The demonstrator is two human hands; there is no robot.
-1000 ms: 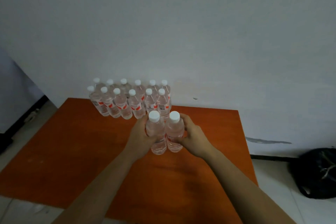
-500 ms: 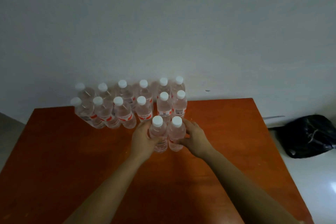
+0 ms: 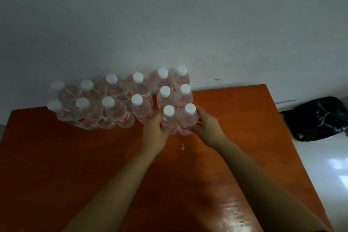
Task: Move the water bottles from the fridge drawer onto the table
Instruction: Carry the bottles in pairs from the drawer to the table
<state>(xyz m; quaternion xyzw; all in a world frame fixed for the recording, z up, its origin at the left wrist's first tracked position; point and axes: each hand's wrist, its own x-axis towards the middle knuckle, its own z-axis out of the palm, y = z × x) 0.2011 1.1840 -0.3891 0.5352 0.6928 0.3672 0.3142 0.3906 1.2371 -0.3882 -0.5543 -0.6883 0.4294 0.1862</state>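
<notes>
Tabletop fills the lower frame: orange-brown wood, with a glossy patch of reflected light near the front right and the far edge up against a plain pale wall. One small dark mark sits on that wall, just above the back edge. Off to the right, past the side of the wood, there is pale shiny floor, and on it a crumpled black bag by the foot of the wall. A tiny white speck lies on the wood, just in front of the hands.

Now the stock. A block of water bottles stands upright along the back: white caps, clear bodies, red on the labels. That's two rows of six running left to right, packed close together. At the right end, two more bottles stand side by side and touching, a short third row directly in front of the last pair.

And both hands are on those two. Left hand grips the left bottle from its outer side, fingers curled round the lower body. Right hand mirrors it on the right bottle, fingers wrapped round the outer side. Both forearms come in bare from the bottom edge and converge on the pair. The two bottles are upright, caps level, bases down at the wood. Whether they actually rest on it I can't tell, because the fingers cover the bottoms.
</notes>
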